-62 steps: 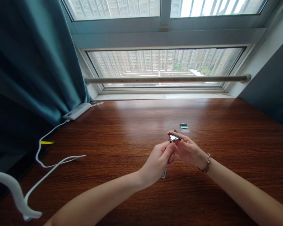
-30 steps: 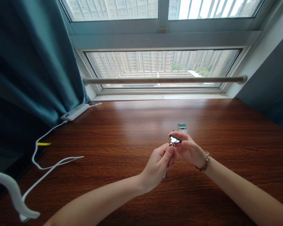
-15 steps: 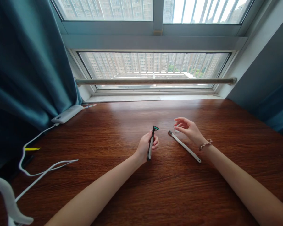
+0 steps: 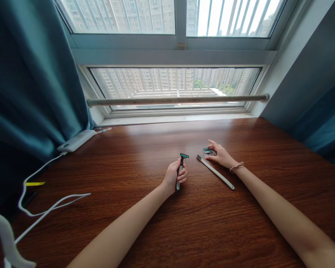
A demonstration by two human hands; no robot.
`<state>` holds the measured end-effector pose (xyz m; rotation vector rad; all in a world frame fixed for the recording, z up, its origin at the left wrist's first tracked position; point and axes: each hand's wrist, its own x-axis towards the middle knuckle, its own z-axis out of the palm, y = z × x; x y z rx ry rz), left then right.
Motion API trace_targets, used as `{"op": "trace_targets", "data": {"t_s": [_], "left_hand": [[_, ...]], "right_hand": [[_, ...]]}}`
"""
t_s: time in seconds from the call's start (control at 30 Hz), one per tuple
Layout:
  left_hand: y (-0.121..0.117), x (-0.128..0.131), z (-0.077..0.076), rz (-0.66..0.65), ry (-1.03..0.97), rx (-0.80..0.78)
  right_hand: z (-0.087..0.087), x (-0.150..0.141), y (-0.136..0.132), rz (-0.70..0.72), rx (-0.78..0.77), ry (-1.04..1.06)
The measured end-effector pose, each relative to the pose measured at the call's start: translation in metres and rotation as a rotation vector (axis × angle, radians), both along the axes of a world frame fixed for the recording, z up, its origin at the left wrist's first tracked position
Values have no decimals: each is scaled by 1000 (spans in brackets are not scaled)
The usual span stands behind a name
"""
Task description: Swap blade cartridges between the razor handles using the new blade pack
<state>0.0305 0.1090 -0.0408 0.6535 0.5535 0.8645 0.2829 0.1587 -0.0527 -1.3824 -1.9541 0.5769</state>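
My left hand point(image 4: 175, 175) is closed around the handle of a razor point(image 4: 179, 172), held upright. The razor's black head with a green strip stands above the fingers. My right hand point(image 4: 220, 154) has its thumb and fingers spread around a small clear case point(image 4: 208, 151) holding dark and green razor cartridges. The thumb is at the near side of the case and the fingers at its far side; firm contact cannot be made out. A white toothbrush point(image 4: 216, 173) with a dark bristle head lies slantwise on the table between my hands, nearer the right one.
The brown wooden table point(image 4: 145, 219) reaches to the window sill. At the left are a white power strip point(image 4: 76, 140), a white cable point(image 4: 54, 205), a yellow strip point(image 4: 35, 184) and a curved white object point(image 4: 4, 232). A blue curtain point(image 4: 41, 74) hangs beside them.
My right hand has spread its fingers and lowered around the case, whose cartridges now show plainly. My left hand keeps the razor in nearly the same place. The view has shifted slightly.
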Motion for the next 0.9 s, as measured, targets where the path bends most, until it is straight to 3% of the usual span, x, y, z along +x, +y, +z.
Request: {"op": "trace_targets", "data": {"t_s": [0.27, 0.47, 0.67, 0.9], "left_hand": [[-3, 1, 2, 28, 36, 25], [-5, 3, 7, 101, 99, 100], [-4, 3, 7, 75, 111, 114], [0, 2, 1, 62, 100, 122]], "right_hand": [[13, 31, -12, 13, -34, 37], [17, 104, -26, -51, -53, 31], [12, 173, -37, -126, -157, 113], [12, 182, -36, -117, -155, 54]]}}
